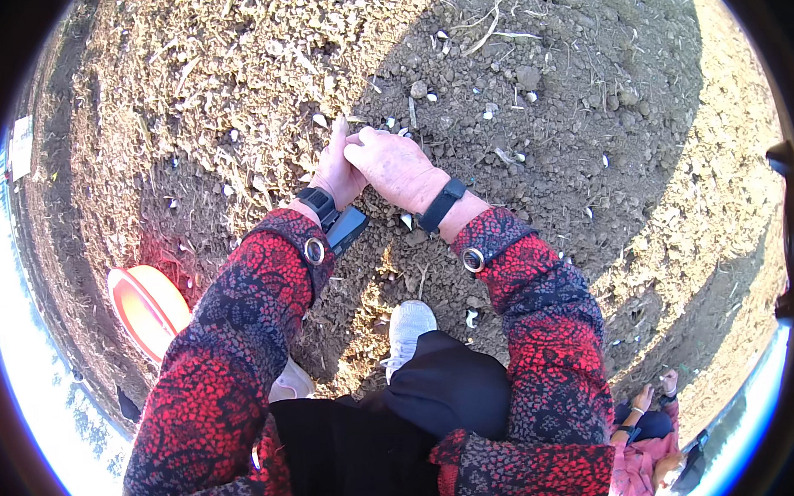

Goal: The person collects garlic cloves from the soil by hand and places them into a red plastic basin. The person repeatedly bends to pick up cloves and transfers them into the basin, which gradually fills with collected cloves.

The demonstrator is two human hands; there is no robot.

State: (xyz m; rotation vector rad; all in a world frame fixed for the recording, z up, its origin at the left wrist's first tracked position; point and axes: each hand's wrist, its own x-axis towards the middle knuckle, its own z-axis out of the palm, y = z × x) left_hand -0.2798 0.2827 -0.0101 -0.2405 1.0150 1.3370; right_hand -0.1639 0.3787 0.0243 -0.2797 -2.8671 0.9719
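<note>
My left hand (336, 168) and my right hand (397, 161) meet low over loose, cloddy soil (565, 170). The right fingers overlap the left palm, hiding whatever may be between them. Just beyond the left fingertips lies a pale clove (320, 120), which looks like garlic. Another clove (390, 122) sits close past the right knuckles. Below the right wrist, one more clove (406, 220) rests pointed on the dirt. A black strap with a dark box-shaped device (348, 227) is on my left wrist; a black band (443, 204) circles the right.
An orange-red plastic basin (132, 303) stands at the left beside my sleeve. My light shoes (413, 323) are planted in the soil. Several more cloves and dry stalks (488, 28) are scattered around. At lower right another person (646, 436) bends over the ground, hands low.
</note>
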